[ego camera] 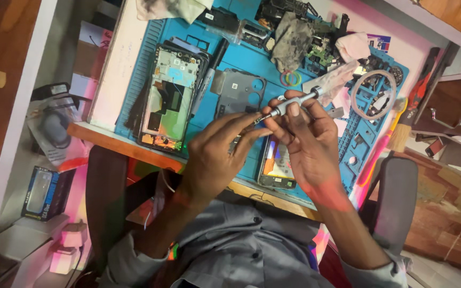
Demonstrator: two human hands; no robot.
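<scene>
Screwdriver (294, 101), a slim silver one, sits pinched in the right hand (308, 144), its tip meeting the left hand (217, 154) fingertips, which close on something too small to tell. Both hover above the blue repair mat (241, 58), over an opened phone (277, 162).

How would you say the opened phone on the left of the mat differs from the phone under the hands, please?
The opened phone lies in full view with its insides bare; the other phone shows a closed, glossy face and is half hidden by the hands. The opened phone is untouched, the other sits below the right hand. Both lie on the blue mat.
</scene>
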